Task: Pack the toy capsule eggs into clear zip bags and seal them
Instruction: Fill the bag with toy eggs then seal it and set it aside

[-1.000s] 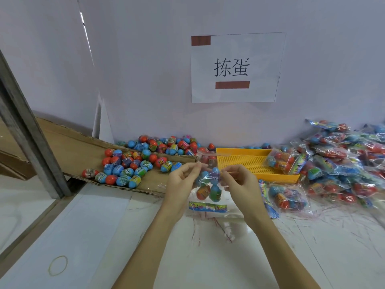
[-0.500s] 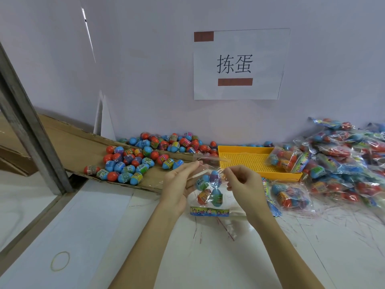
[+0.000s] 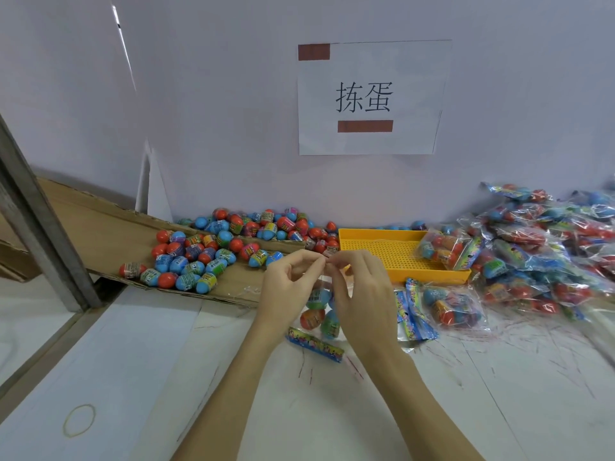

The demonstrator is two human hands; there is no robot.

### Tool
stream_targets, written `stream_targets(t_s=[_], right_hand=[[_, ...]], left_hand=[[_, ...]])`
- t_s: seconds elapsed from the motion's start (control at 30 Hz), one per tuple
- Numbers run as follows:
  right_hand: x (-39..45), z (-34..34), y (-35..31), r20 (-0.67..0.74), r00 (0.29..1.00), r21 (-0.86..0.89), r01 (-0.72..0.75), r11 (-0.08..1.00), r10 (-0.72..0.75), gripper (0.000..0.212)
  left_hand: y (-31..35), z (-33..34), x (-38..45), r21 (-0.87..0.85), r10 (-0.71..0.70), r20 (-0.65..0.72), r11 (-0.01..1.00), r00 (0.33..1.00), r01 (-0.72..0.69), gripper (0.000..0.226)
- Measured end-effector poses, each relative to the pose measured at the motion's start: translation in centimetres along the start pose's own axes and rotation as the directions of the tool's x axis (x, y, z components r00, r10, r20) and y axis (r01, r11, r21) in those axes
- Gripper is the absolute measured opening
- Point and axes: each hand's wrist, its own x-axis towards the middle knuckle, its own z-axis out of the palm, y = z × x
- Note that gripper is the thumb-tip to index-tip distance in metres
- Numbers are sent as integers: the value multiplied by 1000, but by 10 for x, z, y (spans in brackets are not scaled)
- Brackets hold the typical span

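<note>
A clear zip bag [image 3: 319, 314] with several capsule eggs inside hangs above the white table, its printed strip at the bottom. My left hand [image 3: 286, 287] and my right hand [image 3: 361, 294] both pinch the bag's top edge, fingertips nearly meeting at the middle. Loose red and blue capsule eggs [image 3: 206, 257] lie heaped on a brown cardboard sheet [image 3: 100, 234] to the left. The bag's upper part is mostly hidden behind my hands.
A yellow perforated tray [image 3: 392, 257] stands behind my hands, with one filled bag at its right end. A large pile of filled bags [image 3: 539, 247] covers the right side. One filled bag [image 3: 452, 304] lies by my right hand. A rubber band [image 3: 79, 420] lies front left.
My hands have drawn together along the bag's top edge; they were apart at its two ends before. The bag hangs slightly tilted now.
</note>
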Motion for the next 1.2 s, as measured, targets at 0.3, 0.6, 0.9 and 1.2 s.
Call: stream_targets(t_s=[0.3,0.6,0.9,1.2], right_hand=[[6,-8,12,-64,996,-84,59,995,-64,11],[4,-2,17,28,999,75,-28,997,26,10],[6,-5,24,32,999,47,35,998,-36,9],[8,-10,18,133,990,217,-72,973,44,9]], left_hand=[[8,-2,-4,317,190,112,923,975,-217,10],[8,-1,-5,374,200,158,894,967,-246,12],[7,-2,-7,408,189,219,874,957,-265,9],[9,-3,-7,345,152,201,914,968,-215,13]])
